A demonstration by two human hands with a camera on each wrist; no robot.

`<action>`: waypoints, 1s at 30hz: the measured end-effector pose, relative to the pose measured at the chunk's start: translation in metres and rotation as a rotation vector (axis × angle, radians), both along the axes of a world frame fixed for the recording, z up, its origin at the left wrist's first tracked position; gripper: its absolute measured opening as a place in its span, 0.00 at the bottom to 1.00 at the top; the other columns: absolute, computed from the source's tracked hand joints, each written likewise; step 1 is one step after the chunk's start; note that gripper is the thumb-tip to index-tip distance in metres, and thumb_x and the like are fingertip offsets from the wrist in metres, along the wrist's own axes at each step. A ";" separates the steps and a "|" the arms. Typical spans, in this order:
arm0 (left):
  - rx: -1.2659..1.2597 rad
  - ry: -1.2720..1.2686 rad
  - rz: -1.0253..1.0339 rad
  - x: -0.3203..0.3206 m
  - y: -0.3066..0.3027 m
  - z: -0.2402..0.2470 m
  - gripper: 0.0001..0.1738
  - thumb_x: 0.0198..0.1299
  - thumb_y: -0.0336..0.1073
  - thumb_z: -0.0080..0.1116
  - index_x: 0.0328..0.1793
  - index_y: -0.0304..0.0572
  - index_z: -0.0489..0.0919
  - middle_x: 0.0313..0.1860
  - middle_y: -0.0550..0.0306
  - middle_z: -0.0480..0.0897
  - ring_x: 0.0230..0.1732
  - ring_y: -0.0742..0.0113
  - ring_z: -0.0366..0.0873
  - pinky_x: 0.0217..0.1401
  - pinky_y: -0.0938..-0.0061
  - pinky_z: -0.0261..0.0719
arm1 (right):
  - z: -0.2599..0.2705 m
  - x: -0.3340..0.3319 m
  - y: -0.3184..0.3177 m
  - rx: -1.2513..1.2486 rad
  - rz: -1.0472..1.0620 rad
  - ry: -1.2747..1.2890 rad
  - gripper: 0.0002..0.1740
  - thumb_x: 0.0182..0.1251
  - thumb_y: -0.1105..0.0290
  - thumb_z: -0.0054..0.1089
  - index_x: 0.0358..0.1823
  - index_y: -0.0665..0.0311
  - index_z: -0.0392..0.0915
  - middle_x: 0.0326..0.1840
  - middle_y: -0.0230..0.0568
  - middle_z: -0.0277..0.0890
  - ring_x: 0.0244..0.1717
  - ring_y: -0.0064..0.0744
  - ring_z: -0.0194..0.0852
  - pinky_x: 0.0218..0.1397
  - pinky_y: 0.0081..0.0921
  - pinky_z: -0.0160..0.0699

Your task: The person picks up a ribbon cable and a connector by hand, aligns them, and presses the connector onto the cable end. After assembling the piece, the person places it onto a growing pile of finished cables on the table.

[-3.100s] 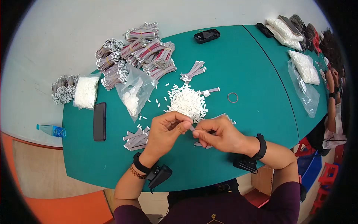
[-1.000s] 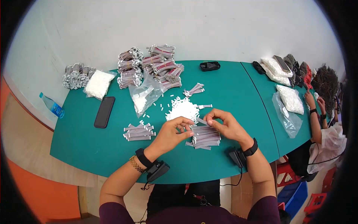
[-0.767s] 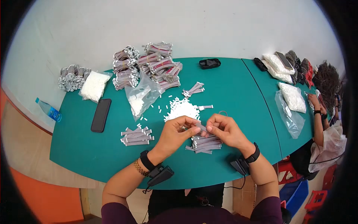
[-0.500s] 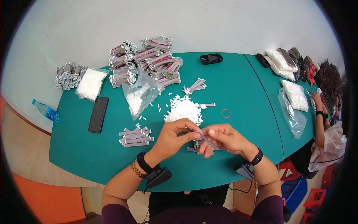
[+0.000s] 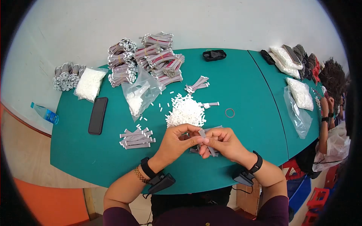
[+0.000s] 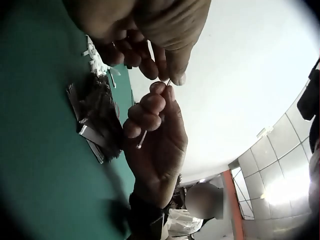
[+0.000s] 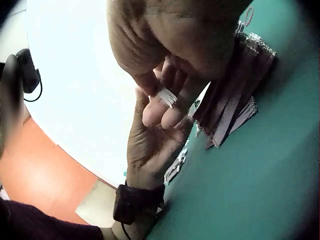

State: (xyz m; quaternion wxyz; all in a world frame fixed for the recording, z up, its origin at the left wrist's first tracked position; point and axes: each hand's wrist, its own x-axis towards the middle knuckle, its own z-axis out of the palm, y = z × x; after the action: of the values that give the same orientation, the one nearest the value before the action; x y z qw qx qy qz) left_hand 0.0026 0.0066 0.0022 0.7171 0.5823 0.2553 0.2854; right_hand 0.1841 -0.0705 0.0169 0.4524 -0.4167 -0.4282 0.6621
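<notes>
Both hands meet over the near middle of the table. The left hand [image 5: 176,145] pinches a short flat grey ribbon cable [image 5: 211,151] near its upper end, between thumb and fingers. The right hand [image 5: 230,144] pinches the same cable, thumb against the left fingertips, and its lower end runs down past the right fingers. In the right wrist view a pale striped end of the ribbon cable [image 7: 167,98] shows between the fingers. Below the hands lies a stack of similar ribbon cables [image 6: 100,117], partly hidden in the head view. Just beyond is a heap of small white connector pieces [image 5: 184,111].
Loose ribbon cables [image 5: 136,138] lie at left, near a black phone [image 5: 98,116]. Behind are an open plastic bag [image 5: 140,94], bundled cables [image 5: 160,62] and a filled white bag [image 5: 89,84]. A red rubber band [image 5: 229,113] lies right of the heap. Another person's hands work at far right.
One second ago the right hand held the cable above the stack with the left hand apart. The hands have since come together, the cable turned steeper, and the right fingers have closed on it again.
</notes>
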 end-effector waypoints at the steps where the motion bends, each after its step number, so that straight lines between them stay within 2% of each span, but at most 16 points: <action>1: -0.017 -0.001 0.012 0.000 0.000 -0.001 0.12 0.55 0.28 0.63 0.46 0.34 0.80 0.41 0.58 0.81 0.41 0.74 0.77 0.46 0.79 0.75 | -0.001 -0.002 0.000 0.002 -0.020 -0.011 0.10 0.70 0.68 0.51 0.38 0.69 0.76 0.30 0.40 0.80 0.30 0.24 0.80 0.35 0.20 0.81; 6: -0.021 -0.001 0.061 0.000 -0.002 0.008 0.07 0.56 0.28 0.62 0.40 0.32 0.82 0.37 0.56 0.82 0.38 0.73 0.78 0.44 0.80 0.75 | 0.000 -0.007 -0.003 0.031 -0.026 -0.074 0.10 0.71 0.69 0.49 0.39 0.70 0.75 0.32 0.39 0.80 0.32 0.24 0.80 0.37 0.20 0.81; 13: 0.017 0.000 0.053 0.000 -0.006 0.009 0.07 0.57 0.26 0.60 0.42 0.32 0.82 0.38 0.54 0.82 0.39 0.72 0.78 0.44 0.79 0.75 | 0.003 -0.012 -0.008 0.087 -0.074 -0.150 0.10 0.71 0.71 0.48 0.38 0.71 0.76 0.33 0.39 0.79 0.34 0.24 0.79 0.38 0.19 0.80; 22: -0.116 -0.053 -0.004 0.001 -0.008 0.012 0.10 0.58 0.27 0.60 0.45 0.33 0.81 0.39 0.55 0.82 0.41 0.72 0.77 0.45 0.78 0.75 | -0.002 -0.012 -0.010 0.125 -0.127 -0.127 0.12 0.71 0.67 0.49 0.36 0.68 0.79 0.30 0.34 0.79 0.30 0.19 0.80 0.25 0.12 0.69; 30: -0.143 -0.059 -0.002 0.001 -0.007 0.012 0.07 0.60 0.27 0.57 0.42 0.32 0.81 0.36 0.56 0.80 0.38 0.72 0.76 0.43 0.78 0.73 | -0.005 -0.014 -0.009 0.122 -0.097 -0.095 0.11 0.71 0.71 0.48 0.40 0.71 0.78 0.33 0.37 0.79 0.34 0.21 0.79 0.34 0.15 0.76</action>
State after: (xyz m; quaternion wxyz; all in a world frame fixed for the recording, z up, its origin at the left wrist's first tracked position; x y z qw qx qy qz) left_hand 0.0040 -0.0004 0.0138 0.7643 0.5212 0.2534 0.2828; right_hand 0.1698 -0.0794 0.0118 0.4878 -0.4395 -0.4681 0.5914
